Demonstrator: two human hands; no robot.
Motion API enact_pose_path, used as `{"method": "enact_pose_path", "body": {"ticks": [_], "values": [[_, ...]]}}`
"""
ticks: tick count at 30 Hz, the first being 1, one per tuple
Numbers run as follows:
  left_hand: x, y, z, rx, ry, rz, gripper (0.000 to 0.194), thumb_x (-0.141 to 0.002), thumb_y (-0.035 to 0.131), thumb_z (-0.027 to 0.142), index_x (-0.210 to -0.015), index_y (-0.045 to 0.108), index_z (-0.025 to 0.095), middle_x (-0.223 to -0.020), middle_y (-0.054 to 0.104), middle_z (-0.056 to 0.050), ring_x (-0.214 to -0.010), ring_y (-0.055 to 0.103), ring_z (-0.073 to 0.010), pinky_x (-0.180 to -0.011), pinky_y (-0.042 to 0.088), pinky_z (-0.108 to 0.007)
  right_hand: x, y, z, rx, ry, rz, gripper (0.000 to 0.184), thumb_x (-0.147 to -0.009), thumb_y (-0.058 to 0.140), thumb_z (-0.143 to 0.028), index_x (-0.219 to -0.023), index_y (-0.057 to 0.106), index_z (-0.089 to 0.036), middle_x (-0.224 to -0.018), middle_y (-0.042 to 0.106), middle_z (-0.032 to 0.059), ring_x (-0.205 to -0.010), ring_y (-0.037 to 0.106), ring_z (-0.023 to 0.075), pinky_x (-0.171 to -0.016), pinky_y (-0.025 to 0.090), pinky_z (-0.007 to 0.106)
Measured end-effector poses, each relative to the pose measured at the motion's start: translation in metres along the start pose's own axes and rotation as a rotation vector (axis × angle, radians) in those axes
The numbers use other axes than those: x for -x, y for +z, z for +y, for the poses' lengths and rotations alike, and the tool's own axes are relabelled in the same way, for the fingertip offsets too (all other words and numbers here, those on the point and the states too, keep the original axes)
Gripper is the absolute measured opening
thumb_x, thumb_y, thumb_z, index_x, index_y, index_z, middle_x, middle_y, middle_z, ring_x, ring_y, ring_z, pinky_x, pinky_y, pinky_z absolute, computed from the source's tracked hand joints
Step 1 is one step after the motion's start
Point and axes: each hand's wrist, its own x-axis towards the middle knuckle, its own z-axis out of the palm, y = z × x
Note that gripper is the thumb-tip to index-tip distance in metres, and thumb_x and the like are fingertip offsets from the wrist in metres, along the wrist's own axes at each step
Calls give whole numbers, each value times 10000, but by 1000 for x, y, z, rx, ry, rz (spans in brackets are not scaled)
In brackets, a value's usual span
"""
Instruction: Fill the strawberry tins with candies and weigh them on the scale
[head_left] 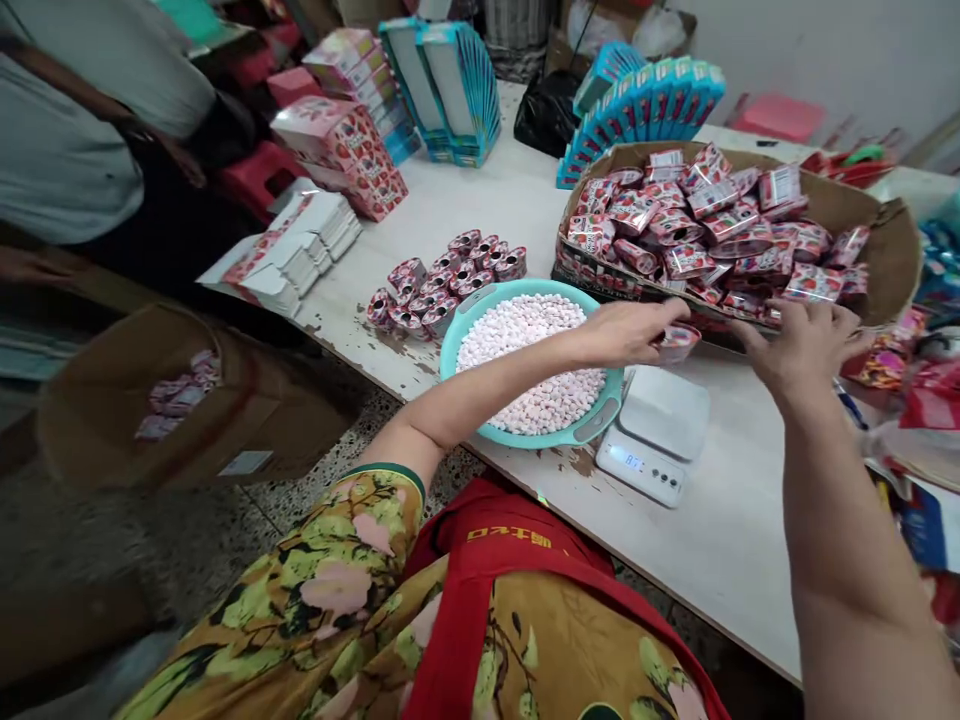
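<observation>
My left hand (634, 332) reaches over a turquoise bowl (448, 365) of small whitish-pink candies (525, 350). Its fingers are closed around a small pink printed candy container (679, 343), just behind a white digital scale (664, 415). The scale's display is lit. My right hand (810, 350) is at the near edge of a cardboard box (885, 250), fingers spread, with no held thing visible. Inside the box lie several similar printed containers (675, 225) in a heap. More containers with holes on top (454, 275) stand grouped beyond the bowl.
Flat white cartons (289, 260), strawberry-print boxes (341, 150) and fanned blue boxes (450, 90) stand on the table's far part. A large cardboard box (262, 400) with some containers sits at left on the floor. Another person (67, 170) stands at the upper left.
</observation>
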Motion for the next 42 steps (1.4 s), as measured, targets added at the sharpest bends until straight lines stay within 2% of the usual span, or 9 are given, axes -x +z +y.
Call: {"method": "enact_pose_path", "body": {"ticks": [2, 4, 8, 13, 17, 23, 29, 33, 42], "values": [[10, -30, -11, 32, 0, 14, 444, -907, 710, 460, -1253, 610, 200, -1105, 742, -64, -926, 688, -226, -819, 493, -328, 14, -8, -29, -330, -121, -6, 560, -836, 761, -554, -1282, 690, -222, -1364, 658, 177, -1344, 502, 352, -1146, 323, 581], [18, -46, -19, 41, 56, 30, 348, -907, 690, 393, -1184, 627, 191, -1163, 719, -91, -1017, 669, -244, -874, 488, -343, 34, -12, -68, -757, -227, -222, 749, -731, 840, -612, -1352, 638, -244, -1295, 693, 137, -1180, 643, 303, -1048, 499, 507], [33, -50, -42, 181, 102, 68, 462, -938, 614, 353, -1354, 590, 154, -1241, 684, -109, -1097, 641, -223, -964, 484, -333, 64, -2, -130, -1195, -178, -587, 774, -576, 937, -636, -1194, 700, -235, -1109, 761, 74, -1001, 724, 284, -931, 602, 470], [63, -29, -102, -100, -291, -52, 333, -949, 570, 288, -1179, 716, 98, -1202, 705, -169, -1103, 659, -282, -945, 499, -373, 76, 14, -128, -1162, -35, -475, 609, -594, 954, -517, -1069, 737, -202, -1038, 786, 63, -935, 728, 261, -965, 582, 466], [84, -17, -126, -258, -315, -219, 227, -889, 598, 187, -991, 793, 135, -1052, 761, -142, -1067, 691, -299, -900, 501, -373, 80, 17, -118, -1081, -15, -437, 534, -628, 928, -460, -1059, 748, -201, -1039, 786, 61, -931, 716, 250, -923, 581, 429], [93, -33, -111, -264, -305, -35, 305, -966, 573, 236, -1218, 738, 185, -1095, 785, -123, -1003, 725, -270, -854, 525, -368, 92, 15, -130, -1013, -45, -459, 477, -674, 883, -457, -1060, 742, -216, -1040, 782, 44, -909, 704, 241, -898, 569, 411], [75, -32, -88, 19, 137, 310, 318, -1065, 476, 389, -1138, 715, 191, -1132, 775, -94, -1060, 711, -199, -960, 535, -349, 99, 14, -158, -985, -109, -493, 435, -666, 877, -491, -984, 736, -229, -910, 764, 22, -822, 680, 234, -817, 554, 387], [67, -28, -85, 89, 140, 268, 310, -1041, 511, 358, -958, 747, 175, -981, 781, -80, -946, 709, -195, -906, 545, -334, 103, 17, -173, -1005, -129, -521, 403, -681, 865, -493, -954, 725, -231, -876, 750, 15, -802, 667, 231, -799, 539, 382], [66, -47, -83, 116, -13, 32, 287, -985, 595, 383, -1078, 817, 226, -1112, 809, -56, -1015, 732, -205, -926, 546, -316, 109, 40, -176, -1016, -106, -530, 372, -703, 847, -427, -993, 730, -225, -904, 750, 8, -810, 675, 230, -820, 550, 388]]}}
